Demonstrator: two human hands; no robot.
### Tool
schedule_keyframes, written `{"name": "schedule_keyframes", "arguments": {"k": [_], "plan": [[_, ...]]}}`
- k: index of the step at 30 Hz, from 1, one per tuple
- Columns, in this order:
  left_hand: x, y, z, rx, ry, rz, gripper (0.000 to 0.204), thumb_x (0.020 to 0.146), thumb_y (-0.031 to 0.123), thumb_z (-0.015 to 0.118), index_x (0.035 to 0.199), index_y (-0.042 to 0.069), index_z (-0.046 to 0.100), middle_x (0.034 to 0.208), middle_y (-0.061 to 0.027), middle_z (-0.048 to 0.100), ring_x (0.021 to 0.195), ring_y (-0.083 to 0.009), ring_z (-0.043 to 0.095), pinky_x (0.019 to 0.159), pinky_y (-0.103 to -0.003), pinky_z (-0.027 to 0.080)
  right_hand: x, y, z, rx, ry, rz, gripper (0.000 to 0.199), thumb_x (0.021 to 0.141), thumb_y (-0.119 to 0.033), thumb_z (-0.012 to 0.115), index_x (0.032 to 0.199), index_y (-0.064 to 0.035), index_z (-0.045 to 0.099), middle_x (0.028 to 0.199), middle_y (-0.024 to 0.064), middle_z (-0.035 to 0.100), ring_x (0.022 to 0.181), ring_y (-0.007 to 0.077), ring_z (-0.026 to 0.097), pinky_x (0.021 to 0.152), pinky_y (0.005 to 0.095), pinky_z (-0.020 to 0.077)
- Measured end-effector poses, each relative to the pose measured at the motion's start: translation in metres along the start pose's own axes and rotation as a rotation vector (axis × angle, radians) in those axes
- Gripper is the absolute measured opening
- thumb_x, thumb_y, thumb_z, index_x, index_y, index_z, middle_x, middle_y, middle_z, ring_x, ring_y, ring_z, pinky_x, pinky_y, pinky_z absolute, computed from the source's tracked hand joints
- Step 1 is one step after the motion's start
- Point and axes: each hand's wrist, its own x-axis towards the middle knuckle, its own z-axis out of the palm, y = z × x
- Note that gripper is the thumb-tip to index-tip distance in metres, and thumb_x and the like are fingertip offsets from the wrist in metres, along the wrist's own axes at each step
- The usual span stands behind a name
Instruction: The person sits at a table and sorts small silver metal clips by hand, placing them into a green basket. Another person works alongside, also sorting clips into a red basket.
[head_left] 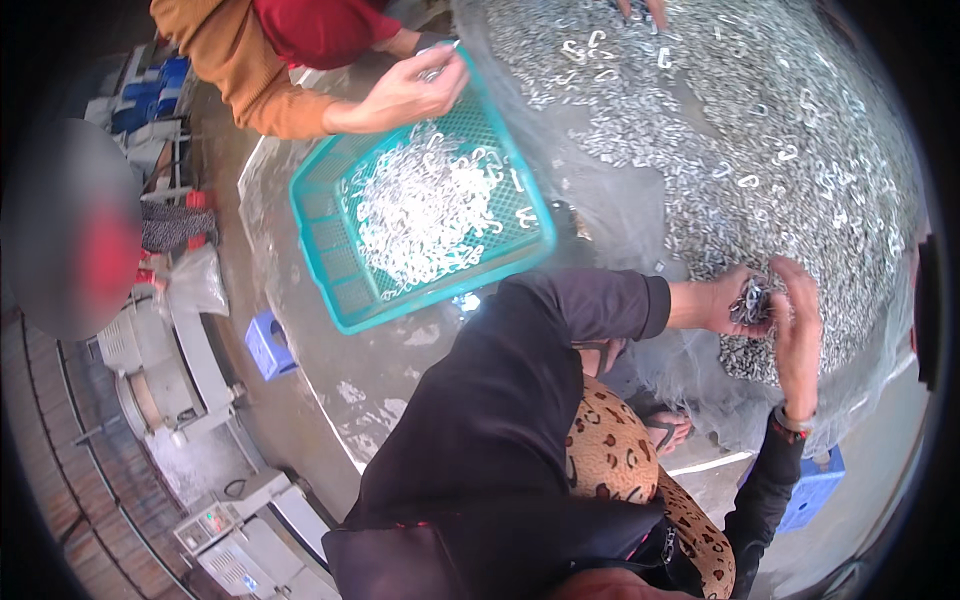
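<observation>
Small grey metal hooks lie in a wide heap [740, 170] on a plastic sheet at the right. Over the near part of the heap, my left hand [730, 303] curls around a clump of metal hooks [750, 305]. My right hand [797, 325], a bracelet at its wrist, meets it from the other side, fingers bent against the same clump. The individual pieces in the clump are hard to make out. To the left stands a teal plastic basket [325, 270] with a mound of white, shiny hooks [425, 210] inside.
Another person's hand [420, 88] holds some pieces above the basket's far side; fingers [655, 12] show at the heap's top edge. A small blue stool [268, 345] and grey machines [160, 370] stand at the left. Another blue stool [815, 490] is beside my right arm.
</observation>
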Motion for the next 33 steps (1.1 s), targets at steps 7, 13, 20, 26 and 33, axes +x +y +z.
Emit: {"name": "schedule_keyframes", "arguments": {"k": [7, 13, 20, 26, 33], "plan": [[-0.143, 0.086, 0.034, 0.282, -0.266, 0.309, 0.024, 0.088, 0.03, 0.054, 0.087, 0.006, 0.057, 0.077, -0.0091, 0.056, 0.065, -0.02, 0.055, 0.049, -0.032, 0.044, 0.021, 0.082, 0.004, -0.102, 0.003, 0.094, 0.04, 0.098, -0.022, 0.05, 0.134, -0.0047, 0.049, 0.134, 0.015, 0.053, 0.129, 0.0327, 0.043, 0.108, 0.0401, 0.0318], [-0.369, 0.108, -0.002, 1.136, 0.563, 0.773, 0.035, 0.087, 0.031, 0.062, 0.101, -0.001, 0.061, 0.1, -0.0132, 0.062, 0.097, -0.0238, 0.061, 0.087, -0.039, 0.051, 0.004, 0.099, 0.095, -0.647, -0.135, -0.044, 0.064, 0.091, -0.026, 0.058, 0.148, -0.0138, 0.031, 0.149, 0.011, 0.035, 0.141, 0.0352, 0.024, 0.113, 0.0461, 0.0243], [-0.393, 0.123, 0.0, 2.132, 1.832, 0.367, 0.049, 0.085, 0.031, 0.066, 0.129, 0.012, 0.056, 0.125, -0.02, 0.057, 0.113, -0.0371, 0.056, 0.095, -0.041, 0.046, -0.046, 0.101, 0.067, -0.57, -0.15, 0.018, 0.032, 0.078, 0.0, 0.055, 0.109, -0.0086, 0.059, 0.125, 0.0108, 0.052, 0.122, 0.0325, 0.044, 0.097, 0.0431, 0.0411], [-0.226, 0.119, 0.088, 2.482, 0.495, 1.006, 0.023, 0.086, 0.004, 0.061, 0.108, 0.003, 0.065, 0.104, -0.0119, 0.066, 0.095, -0.024, 0.065, 0.084, -0.033, 0.05, -0.069, 0.121, 0.031, -0.419, -0.033, 0.178, 0.026, 0.073, 0.005, 0.058, 0.097, -0.0068, 0.061, 0.105, 0.0092, 0.055, 0.106, 0.0297, 0.054, 0.084, 0.0369, 0.0475], [0.015, 0.099, 0.079, 2.89, 0.143, 0.423, 0.034, 0.076, 0.018, 0.075, 0.104, 0.004, 0.064, 0.103, -0.0175, 0.062, 0.093, -0.0386, 0.061, 0.08, -0.043, 0.05, -0.061, 0.13, -0.018, 0.307, 0.154, 0.419, 0.043, 0.079, 0.001, 0.061, 0.122, -0.0076, 0.059, 0.116, 0.0093, 0.062, 0.093, 0.0243, 0.063, 0.082, 0.0317, 0.0493]]}}
